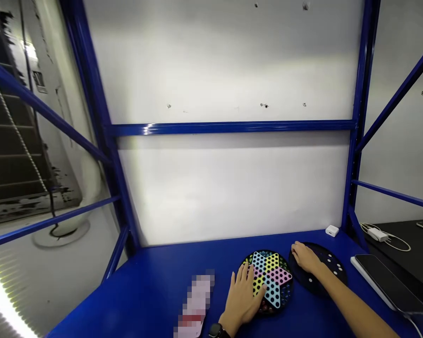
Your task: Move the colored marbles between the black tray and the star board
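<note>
A round Chinese checkers board with a coloured star full of dark holes lies on the blue table. My left hand rests flat across its left part, fingers stretched out, with a dark watch on the wrist. Marbles of several colours show in the pockets around the star. Just to the right lies a black round lid with several white dots on it. Over its upper left edge is my right hand, fingers bent and pressed together. Whatever those fingertips hold, if anything, is hidden.
Left of the board is a pale, pixelated flat object. A phone on a white block lies at the right edge, with a cable. A small white case stands at the back. Blue frame posts enclose the table.
</note>
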Tool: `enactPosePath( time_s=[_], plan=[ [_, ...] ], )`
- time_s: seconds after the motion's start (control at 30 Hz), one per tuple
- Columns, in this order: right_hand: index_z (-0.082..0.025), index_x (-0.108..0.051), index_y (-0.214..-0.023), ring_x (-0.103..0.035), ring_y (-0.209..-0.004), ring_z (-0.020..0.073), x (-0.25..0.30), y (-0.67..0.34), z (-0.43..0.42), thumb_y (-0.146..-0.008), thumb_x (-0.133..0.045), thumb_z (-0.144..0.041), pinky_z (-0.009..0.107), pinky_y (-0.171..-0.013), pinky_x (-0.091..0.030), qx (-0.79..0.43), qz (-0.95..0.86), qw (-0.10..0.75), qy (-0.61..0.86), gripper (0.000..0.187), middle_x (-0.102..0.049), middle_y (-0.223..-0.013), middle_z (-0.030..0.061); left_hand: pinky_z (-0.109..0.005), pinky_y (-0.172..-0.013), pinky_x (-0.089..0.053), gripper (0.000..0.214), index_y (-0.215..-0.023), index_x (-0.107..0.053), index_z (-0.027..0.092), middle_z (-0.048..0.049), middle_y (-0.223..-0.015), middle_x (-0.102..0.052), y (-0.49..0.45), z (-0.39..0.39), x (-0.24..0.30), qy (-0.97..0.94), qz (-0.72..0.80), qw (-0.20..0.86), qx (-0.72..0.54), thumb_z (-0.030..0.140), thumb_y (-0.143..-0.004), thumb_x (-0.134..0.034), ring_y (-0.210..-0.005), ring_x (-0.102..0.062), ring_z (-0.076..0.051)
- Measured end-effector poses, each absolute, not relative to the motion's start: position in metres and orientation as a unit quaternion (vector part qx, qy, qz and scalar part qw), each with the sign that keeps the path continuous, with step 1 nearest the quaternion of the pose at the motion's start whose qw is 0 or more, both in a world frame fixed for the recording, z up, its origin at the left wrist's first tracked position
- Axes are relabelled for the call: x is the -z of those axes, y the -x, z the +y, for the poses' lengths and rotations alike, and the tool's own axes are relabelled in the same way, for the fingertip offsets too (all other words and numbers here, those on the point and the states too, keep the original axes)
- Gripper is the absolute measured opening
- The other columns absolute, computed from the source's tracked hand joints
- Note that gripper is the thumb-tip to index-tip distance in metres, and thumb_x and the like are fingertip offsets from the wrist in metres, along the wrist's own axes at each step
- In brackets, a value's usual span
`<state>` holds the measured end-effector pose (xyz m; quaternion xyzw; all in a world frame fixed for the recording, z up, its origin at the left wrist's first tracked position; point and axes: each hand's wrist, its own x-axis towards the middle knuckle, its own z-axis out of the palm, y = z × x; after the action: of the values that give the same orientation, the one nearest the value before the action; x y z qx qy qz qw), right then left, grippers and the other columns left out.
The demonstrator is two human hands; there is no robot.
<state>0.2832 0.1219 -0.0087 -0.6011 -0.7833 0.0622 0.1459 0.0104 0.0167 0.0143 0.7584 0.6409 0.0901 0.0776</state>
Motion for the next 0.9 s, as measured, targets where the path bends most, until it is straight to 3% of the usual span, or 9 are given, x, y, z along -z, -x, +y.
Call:
enactPosePath(
  time_s=[0.17, 0.37, 0.6, 0.9],
  plan=[
    [-0.019, -0.065, -0.089, -0.061, -0.092, 0.0169, 0.004, -0.279, 0.109, -0.094, -0.042, -0.013, 0.025, -0.079, -0.039, -0.071, -0.773, 0.184, 0.603, 0.024, -0.064, -0.098, 0.0063, -0.053, -0.121, -0.021, 0.081, -0.154, -0.026, 0.008, -0.0135, -0.162, -0.019, 0.002, -0.018, 0.007, -0.703, 0.693, 0.061, -0.149, 0.059, -0.091, -0.033, -0.150, -0.020, -0.031],
    [-0.019, -0.067, -0.090, -0.061, -0.087, 0.0157, -0.006, -0.252, 0.102, -0.092, -0.047, -0.017, 0.023, -0.078, -0.041, -0.074, -0.760, 0.272, 0.586, 0.020, -0.066, -0.094, 0.0043, -0.056, -0.120, -0.025, 0.075, -0.152, -0.034, 0.014, -0.0124, -0.160, -0.029, 0.002, -0.040, 0.041, -0.703, 0.684, 0.026, -0.193, 0.058, -0.092, -0.036, -0.147, -0.029, -0.031],
    [-0.019, -0.071, -0.090, -0.064, -0.092, 0.0170, -0.017, -0.213, 0.105, -0.090, -0.048, -0.016, 0.024, -0.078, -0.043, -0.097, -0.759, 0.258, 0.590, 0.023, -0.070, -0.098, 0.0049, -0.053, -0.119, -0.028, 0.066, -0.146, -0.044, 0.018, -0.0106, -0.157, -0.036, 0.001, -0.042, 0.038, -0.704, 0.679, 0.007, -0.209, 0.054, -0.092, -0.039, -0.145, -0.034, -0.030],
    [-0.019, -0.074, -0.090, -0.064, -0.096, 0.0181, -0.008, -0.189, 0.107, -0.093, -0.045, -0.017, 0.024, -0.082, -0.043, -0.088, -0.773, 0.225, 0.587, 0.029, -0.072, -0.101, 0.0066, -0.052, -0.120, -0.027, 0.064, -0.146, -0.044, 0.019, -0.0095, -0.157, -0.037, 0.000, -0.046, 0.032, -0.702, 0.682, 0.015, -0.203, 0.053, -0.092, -0.038, -0.146, -0.033, -0.028]
  ],
)
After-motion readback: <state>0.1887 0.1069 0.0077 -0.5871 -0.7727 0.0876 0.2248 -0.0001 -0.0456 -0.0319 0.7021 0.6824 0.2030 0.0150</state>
